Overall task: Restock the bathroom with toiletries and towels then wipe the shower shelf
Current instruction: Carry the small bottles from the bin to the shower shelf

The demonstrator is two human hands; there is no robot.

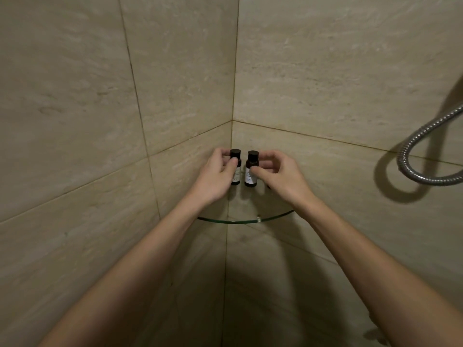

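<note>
Left hand: my left hand [215,176] pinches a small dark-brown bottle [236,172] with a black cap and white label, thumb across its shoulder.
Right hand: my right hand [278,176] pinches the second dark-brown bottle [250,177], just beside the first.
Bottles: both upright, long axes vertical, a narrow gap between them, deep in the tiled corner.
Shelf: the clear glass corner shelf [238,220] spreads below them and toward me; I cannot tell whether the bases touch it.
Relation: each hand flanks its bottle from the outside, equally near, so letting go probably means settling them straight down first.
Aside: the ribbed metal shower hose [402,156] hangs well apart, to the right.

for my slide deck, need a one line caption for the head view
Left hand grips the left bottle, right hand the right bottle, both upright at the glass corner shelf.
</note>
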